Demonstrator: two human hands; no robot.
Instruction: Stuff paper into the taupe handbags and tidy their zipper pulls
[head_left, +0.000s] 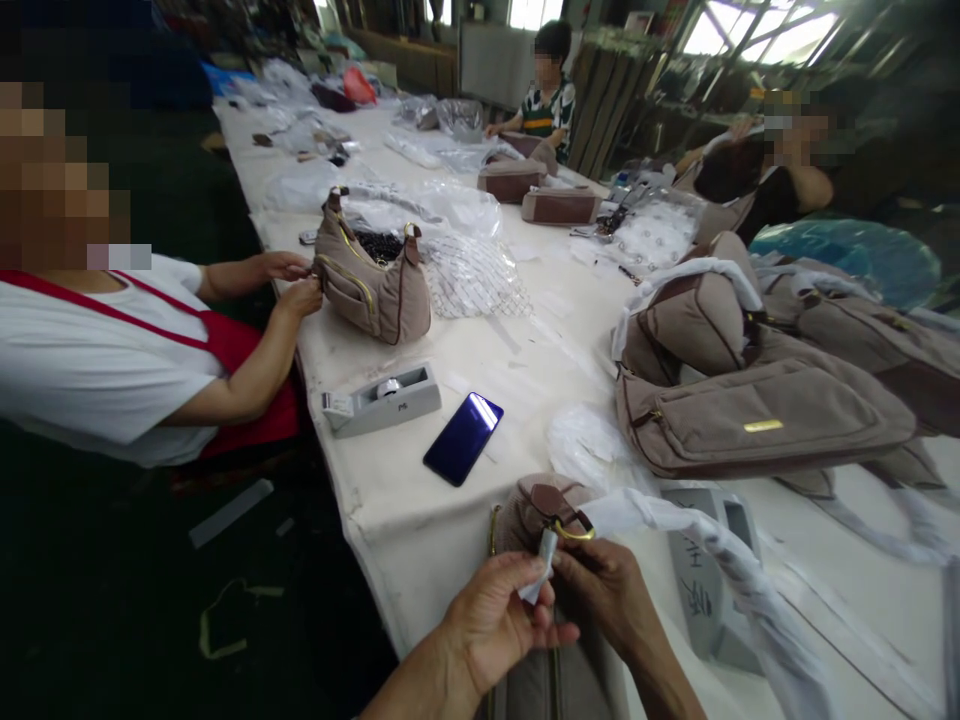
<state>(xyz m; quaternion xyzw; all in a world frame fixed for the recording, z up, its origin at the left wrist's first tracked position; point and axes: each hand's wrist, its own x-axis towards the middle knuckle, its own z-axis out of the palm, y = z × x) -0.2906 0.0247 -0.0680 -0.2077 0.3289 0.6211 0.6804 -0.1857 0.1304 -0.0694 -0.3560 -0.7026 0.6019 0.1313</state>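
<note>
My left hand (499, 615) and my right hand (611, 600) meet at the bottom centre, both pinching a small white strip of paper or tape (545, 562). Just beyond the fingers lies a taupe handbag (536, 510) with a gold ring (574, 532) at its strap end. A white wrapping sheet (720, 560) trails from the ring to the right. More of the bag's body lies under my wrists.
A dark blue phone (463, 437) and a grey tape dispenser (382, 398) lie on the long white table (420, 540). A pile of taupe bags (757, 390) sits right. A person in white and red at left handles another bag (371, 280). More people sit far back.
</note>
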